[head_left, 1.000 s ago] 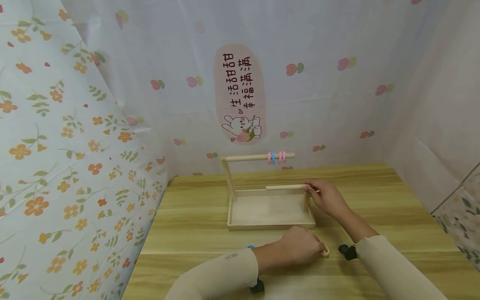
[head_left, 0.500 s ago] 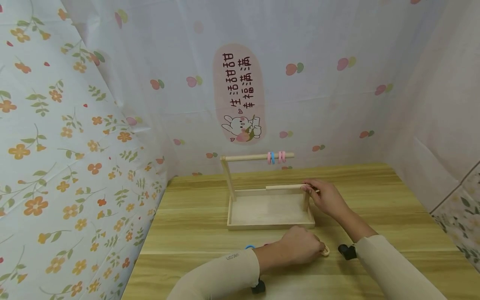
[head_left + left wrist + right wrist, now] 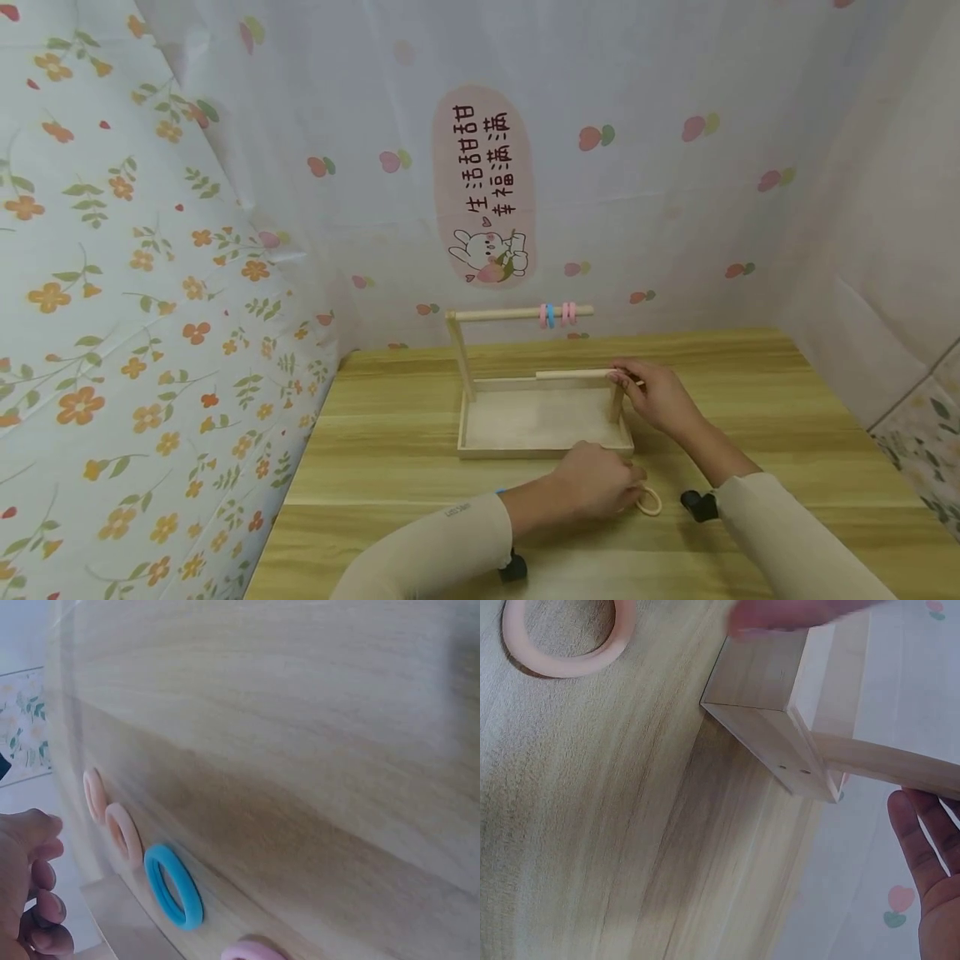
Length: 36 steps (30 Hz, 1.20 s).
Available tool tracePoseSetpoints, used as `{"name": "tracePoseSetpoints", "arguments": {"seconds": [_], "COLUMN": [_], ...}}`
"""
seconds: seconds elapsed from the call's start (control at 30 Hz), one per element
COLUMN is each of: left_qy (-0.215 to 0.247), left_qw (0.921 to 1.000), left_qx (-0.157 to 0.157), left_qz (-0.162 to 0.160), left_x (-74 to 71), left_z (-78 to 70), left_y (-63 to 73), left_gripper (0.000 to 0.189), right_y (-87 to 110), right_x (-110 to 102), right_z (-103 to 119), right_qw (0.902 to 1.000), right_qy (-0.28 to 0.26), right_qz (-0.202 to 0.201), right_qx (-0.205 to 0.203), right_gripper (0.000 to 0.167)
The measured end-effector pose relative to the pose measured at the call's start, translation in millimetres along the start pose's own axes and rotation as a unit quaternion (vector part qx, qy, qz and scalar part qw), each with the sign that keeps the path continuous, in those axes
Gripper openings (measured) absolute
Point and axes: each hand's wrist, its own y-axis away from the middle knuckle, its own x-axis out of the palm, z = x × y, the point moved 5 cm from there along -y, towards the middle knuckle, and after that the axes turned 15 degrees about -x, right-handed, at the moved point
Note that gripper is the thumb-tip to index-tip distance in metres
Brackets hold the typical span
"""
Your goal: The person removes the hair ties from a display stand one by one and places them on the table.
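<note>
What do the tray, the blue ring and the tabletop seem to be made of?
Tray: likely unpainted wood with a matte finish; pale grain shows on its wall.
Blue ring: maybe silicone or plastic; it looks smooth, with even color and no grain.
Tabletop: wood-look, either real wood or printed laminate; streaky grain with a soft sheen.

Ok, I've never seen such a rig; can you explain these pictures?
There's no machine here, just a person working bare-handed. The wide picture comes from a head-worn camera; the two closer ones come from a camera on each wrist. On the table is a wooden stand with pink and blue rings on its upper bar. Nearer lie a blue ring, a pink ring and two pale rings. The right hand grips the stand's shorter post; the left hand is beside a pale ring, apparently holding nothing.
</note>
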Motion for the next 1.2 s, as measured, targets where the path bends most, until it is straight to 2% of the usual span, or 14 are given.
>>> {"name": "tracePoseSetpoints", "arguments": {"seconds": [0.13,0.33,0.43,0.57,0.8,0.97,1.1,1.2], "left_qy": [0.002,0.038,0.055,0.066,0.055,0.088,0.136,0.183], "left_qw": [0.9997,0.9925,0.9882,0.9873,0.9861,0.9822,0.9727,0.9598], "left_qx": [-0.005,-0.009,-0.019,-0.034,-0.058,-0.084,-0.103,-0.111], "left_qz": [-0.024,-0.116,-0.142,-0.141,-0.146,-0.143,-0.157,-0.182], "left_x": [-6.7,-23.3,-26.9,-26.8,-28.7,-31.0,-33.5,-37.1], "left_z": [5.8,14.6,20.7,29.0,41.0,53.9,67.2,79.4], "left_y": [1.5,4.6,6.2,7.2,10.3,16.0,21.6,26.7], "left_gripper": [0.025,0.022,0.021,0.021,0.023,0.026,0.023,0.021], "right_y": [-0.5,-1.7,-1.8,-1.9,-1.7,-0.5,0.4,0.5], "right_x": [0.4,1.9,2.1,2.2,1.9,1.7,0.9,0.6], "right_z": [1.5,0.8,0.3,-0.8,-1.1,0.0,0.4,0.4], "right_qw": [1.0,1.0,1.0,0.9999,1.0,1.0,1.0,1.0], "right_qy": [0.0,-0.001,-0.002,-0.001,0.002,-0.007,-0.007,-0.002], "right_qz": [0.002,0.006,0.008,0.011,0.004,0.002,0.003,0.003], "right_qx": [-0.003,-0.004,-0.004,-0.002,-0.008,-0.005,-0.001,-0.004], "right_gripper": [0.026,0.026,0.026,0.028,0.026,0.027,0.027,0.027]}}
